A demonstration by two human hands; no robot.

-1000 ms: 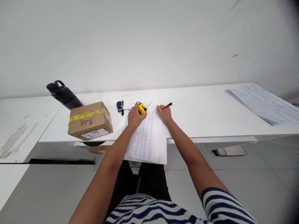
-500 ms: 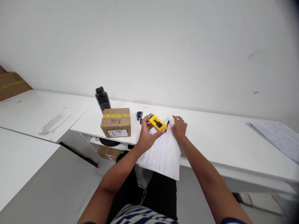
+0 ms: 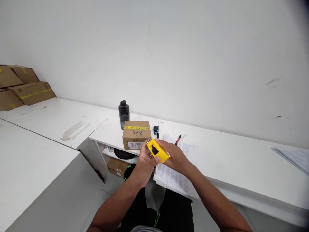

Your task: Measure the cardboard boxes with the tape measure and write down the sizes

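Over the front of the table I hold a yellow tape measure with a black button and a silvery end. My left hand is closed on its near side, the thumb across the lower corner. From the other side my right hand bends round it, its fingertips at the upper edge and partly hidden behind it. Beneath both hands lie printed paper sheets, hanging past the table's front edge. A red and black pen rests at their far end.
A taped cardboard box stands left of my hands, with a black bottle behind it. A small dark device sits right of the box. More paper lies far right. Stacked cartons stand far left.
My right hand has left the paper and pen and come over to the tape measure. My left hand keeps its hold, with the tape measure now nearer my body. The view has shifted.
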